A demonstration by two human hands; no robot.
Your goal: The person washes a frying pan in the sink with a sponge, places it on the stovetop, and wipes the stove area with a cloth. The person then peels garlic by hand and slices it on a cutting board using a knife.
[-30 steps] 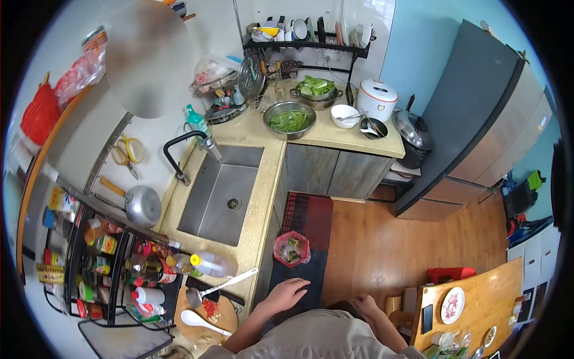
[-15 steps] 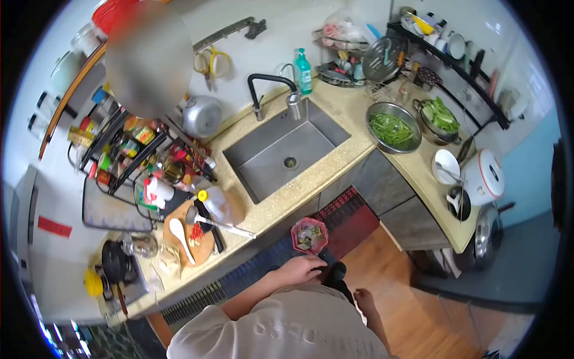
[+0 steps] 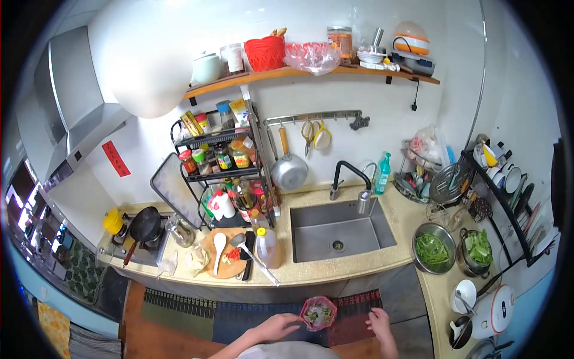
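Observation:
My left hand (image 3: 278, 328) is low in the view with its fingers stretched out and nothing in it. It is just left of a small bin (image 3: 307, 321) with a pinkish-red liner and scraps inside; I cannot tell whether the fingertips touch the rim. To the right of the bin, my right hand (image 3: 379, 326) hangs over the floor mats, empty, its fingers loosely bent and apart. Both hands are below the counter's front edge.
A sink (image 3: 305, 242) with a black faucet (image 3: 353, 169) is set in the counter. Left are a round cutting board (image 3: 222, 269), an oil bottle (image 3: 267, 248) and a wok (image 3: 145, 224). Right are a bowl of green beans (image 3: 433, 250), a pot of leafy greens (image 3: 478, 246) and a rice cooker (image 3: 495, 311).
The view has tilted up and turned left, bringing the shelf and stove into sight. My right hand has come forward from beside my body, and both hands now flank the bin.

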